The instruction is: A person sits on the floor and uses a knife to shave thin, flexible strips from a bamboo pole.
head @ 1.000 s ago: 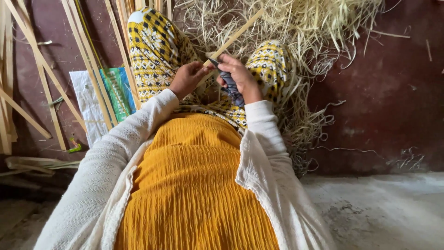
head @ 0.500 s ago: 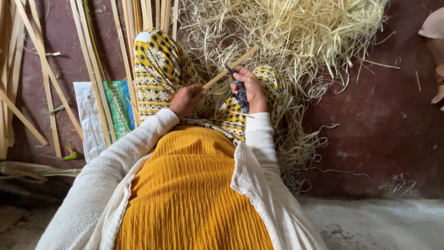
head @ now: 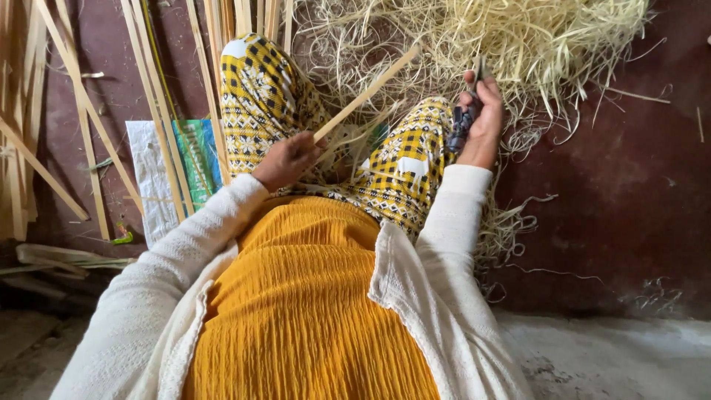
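My left hand (head: 285, 161) is closed around the near end of a thin pale bamboo strip (head: 366, 92) that slants up and to the right over my lap. Off to the right, my right hand (head: 483, 122) grips a dark-handled knife (head: 463, 122), clear of the strip and above my right knee. My legs in yellow-and-black patterned cloth (head: 259, 104) stretch out beneath both hands. Fine shavings hang from the strip near my left hand.
A big heap of pale bamboo shavings (head: 533, 44) lies ahead and to the right on the dark red floor (head: 629, 200). Long bamboo slats (head: 81, 118) lie at the left, some across a white and green sack (head: 167, 174).
My right hand with the knife has pulled away from the strip to the right and upward. My left hand still holds the strip, now seen lower in view.
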